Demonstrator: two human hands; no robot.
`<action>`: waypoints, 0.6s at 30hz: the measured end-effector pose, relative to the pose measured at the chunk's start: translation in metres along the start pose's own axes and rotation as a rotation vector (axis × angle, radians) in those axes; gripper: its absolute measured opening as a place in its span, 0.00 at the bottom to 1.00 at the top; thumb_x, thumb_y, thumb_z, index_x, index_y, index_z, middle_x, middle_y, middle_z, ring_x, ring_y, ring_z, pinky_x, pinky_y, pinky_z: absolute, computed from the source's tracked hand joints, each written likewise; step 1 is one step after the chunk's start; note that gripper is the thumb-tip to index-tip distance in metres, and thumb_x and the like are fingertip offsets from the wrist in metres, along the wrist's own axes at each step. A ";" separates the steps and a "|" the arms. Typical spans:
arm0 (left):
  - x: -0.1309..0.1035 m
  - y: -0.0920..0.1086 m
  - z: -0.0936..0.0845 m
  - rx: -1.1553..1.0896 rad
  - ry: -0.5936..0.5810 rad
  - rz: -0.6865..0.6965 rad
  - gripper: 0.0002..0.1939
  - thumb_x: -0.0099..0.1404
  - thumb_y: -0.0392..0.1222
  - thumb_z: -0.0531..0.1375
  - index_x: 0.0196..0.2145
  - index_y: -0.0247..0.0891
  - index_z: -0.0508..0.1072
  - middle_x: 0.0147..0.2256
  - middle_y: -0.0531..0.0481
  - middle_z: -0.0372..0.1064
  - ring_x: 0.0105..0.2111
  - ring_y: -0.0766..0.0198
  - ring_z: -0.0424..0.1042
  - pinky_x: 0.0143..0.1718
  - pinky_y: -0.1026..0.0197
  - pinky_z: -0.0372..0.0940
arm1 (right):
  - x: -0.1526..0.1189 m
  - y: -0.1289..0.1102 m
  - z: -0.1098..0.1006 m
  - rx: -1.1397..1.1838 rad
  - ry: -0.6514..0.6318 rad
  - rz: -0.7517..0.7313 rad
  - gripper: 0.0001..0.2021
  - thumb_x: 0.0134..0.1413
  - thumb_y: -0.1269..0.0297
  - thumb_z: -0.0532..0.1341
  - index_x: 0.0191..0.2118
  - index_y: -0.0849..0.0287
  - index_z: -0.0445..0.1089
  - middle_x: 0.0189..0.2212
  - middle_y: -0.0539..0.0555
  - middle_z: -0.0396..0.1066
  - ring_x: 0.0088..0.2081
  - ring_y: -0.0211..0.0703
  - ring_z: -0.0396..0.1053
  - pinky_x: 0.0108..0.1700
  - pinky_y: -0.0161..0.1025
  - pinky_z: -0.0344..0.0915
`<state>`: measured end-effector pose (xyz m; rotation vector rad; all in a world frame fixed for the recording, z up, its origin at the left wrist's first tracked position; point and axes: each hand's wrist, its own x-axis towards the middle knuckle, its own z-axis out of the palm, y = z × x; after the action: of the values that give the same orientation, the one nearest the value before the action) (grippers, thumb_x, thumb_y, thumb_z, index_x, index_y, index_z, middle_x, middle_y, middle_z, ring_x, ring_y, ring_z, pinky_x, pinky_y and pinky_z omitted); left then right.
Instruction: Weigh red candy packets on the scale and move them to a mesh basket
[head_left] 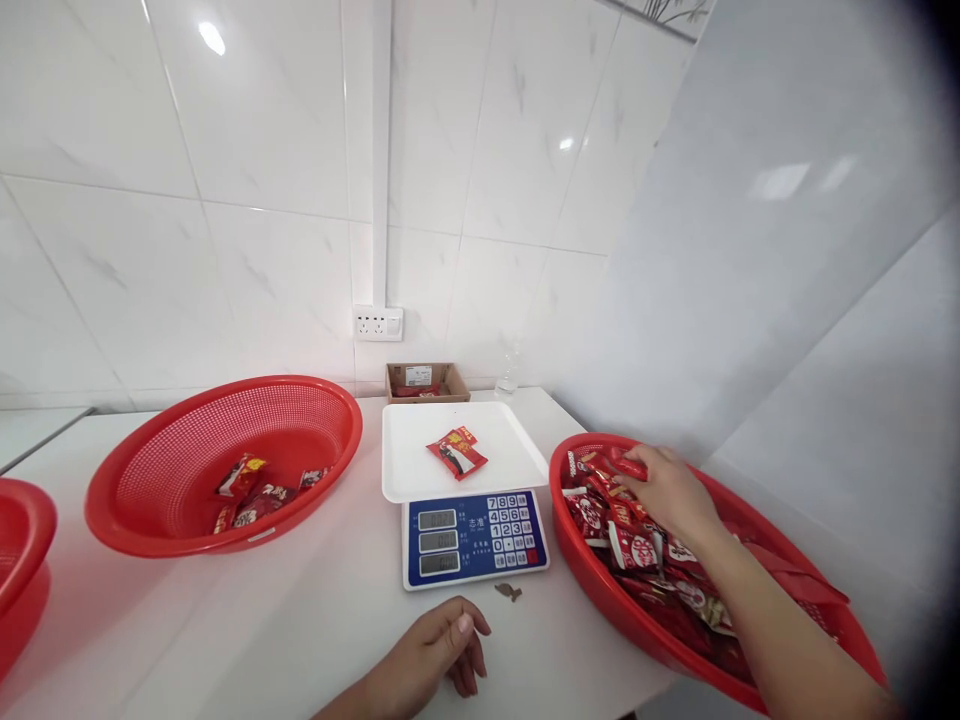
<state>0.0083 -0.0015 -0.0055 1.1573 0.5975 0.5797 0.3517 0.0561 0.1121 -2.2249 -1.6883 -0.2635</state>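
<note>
My right hand (670,492) reaches into the red basket on the right (600,590). Its fingers are closed on a small red packet (628,466), partly covered by them. Below and around that hand lie many red and white snack packets (636,548). My left hand (435,650) rests on the table in front of the scale, fingers loosely bent and holding nothing. The blue and white digital scale (476,540) stands between the baskets. On its white tray (412,450) lie red packets (458,455), one overlapping another.
Another red basket (225,400) on the left holds several packets (259,500). Part of a further red basket (22,540) shows at the left edge. Behind the scale are a cardboard box (450,382) and a clear bottle (508,375). A small brown scrap (508,591) lies near the scale.
</note>
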 end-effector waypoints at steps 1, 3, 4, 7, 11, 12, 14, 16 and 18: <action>0.000 0.000 0.000 0.001 0.002 0.000 0.26 0.60 0.64 0.50 0.36 0.35 0.65 0.27 0.51 0.66 0.23 0.68 0.65 0.27 0.63 0.59 | -0.002 0.003 -0.006 -0.023 0.036 0.027 0.11 0.50 0.62 0.54 0.39 0.58 0.67 0.39 0.58 0.66 0.40 0.49 0.67 0.43 0.42 0.63; 0.000 0.001 0.001 0.005 0.001 -0.005 0.26 0.60 0.63 0.50 0.37 0.35 0.65 0.27 0.51 0.66 0.23 0.68 0.65 0.28 0.63 0.59 | -0.006 0.009 -0.019 -0.097 0.075 0.089 0.14 0.52 0.62 0.52 0.44 0.60 0.66 0.41 0.61 0.66 0.43 0.53 0.65 0.44 0.44 0.62; -0.001 0.002 0.001 0.008 0.000 -0.009 0.26 0.60 0.64 0.50 0.37 0.34 0.65 0.27 0.51 0.66 0.24 0.68 0.65 0.28 0.63 0.59 | -0.009 0.011 -0.024 -0.145 0.085 0.120 0.17 0.52 0.62 0.52 0.47 0.60 0.65 0.43 0.63 0.65 0.45 0.56 0.64 0.44 0.47 0.62; -0.001 0.004 0.001 0.023 0.001 -0.024 0.27 0.59 0.64 0.50 0.36 0.35 0.65 0.27 0.51 0.65 0.24 0.67 0.65 0.28 0.63 0.59 | -0.017 0.014 -0.029 -0.269 0.117 0.138 0.21 0.53 0.59 0.51 0.53 0.58 0.61 0.50 0.65 0.62 0.51 0.63 0.59 0.45 0.55 0.60; -0.002 0.005 0.002 0.038 -0.006 -0.022 0.27 0.59 0.65 0.51 0.36 0.35 0.64 0.26 0.51 0.65 0.23 0.67 0.64 0.28 0.63 0.58 | -0.025 0.014 -0.005 -0.088 -0.121 -0.024 0.16 0.54 0.59 0.51 0.46 0.55 0.66 0.45 0.58 0.70 0.47 0.53 0.66 0.47 0.48 0.62; -0.002 0.005 0.001 0.040 -0.008 -0.024 0.26 0.59 0.64 0.51 0.36 0.35 0.64 0.27 0.51 0.65 0.23 0.67 0.64 0.28 0.63 0.58 | -0.027 0.013 0.003 -0.026 -0.222 -0.054 0.16 0.53 0.59 0.51 0.46 0.55 0.67 0.44 0.56 0.71 0.46 0.51 0.67 0.47 0.46 0.62; -0.002 0.004 0.001 0.044 -0.012 -0.025 0.26 0.59 0.64 0.51 0.36 0.35 0.64 0.27 0.51 0.65 0.23 0.68 0.64 0.28 0.63 0.58 | -0.031 0.012 0.019 0.024 -0.358 -0.099 0.18 0.51 0.59 0.54 0.48 0.55 0.67 0.46 0.57 0.70 0.48 0.52 0.67 0.48 0.45 0.62; -0.002 0.003 0.000 0.047 -0.018 -0.021 0.26 0.60 0.64 0.51 0.36 0.35 0.64 0.27 0.51 0.65 0.23 0.68 0.64 0.28 0.63 0.58 | -0.033 0.009 0.029 -0.006 -0.396 -0.141 0.22 0.48 0.59 0.56 0.51 0.56 0.65 0.51 0.59 0.66 0.51 0.55 0.63 0.50 0.47 0.60; -0.002 0.002 0.000 0.046 -0.023 -0.016 0.25 0.60 0.63 0.51 0.36 0.35 0.64 0.27 0.52 0.65 0.23 0.68 0.64 0.28 0.63 0.58 | -0.034 0.007 0.032 -0.041 -0.406 -0.148 0.25 0.47 0.59 0.58 0.54 0.57 0.63 0.52 0.60 0.64 0.53 0.56 0.62 0.49 0.47 0.60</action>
<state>0.0067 -0.0021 -0.0030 1.2001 0.6027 0.5407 0.3468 0.0358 0.0701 -2.3006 -2.0727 0.1330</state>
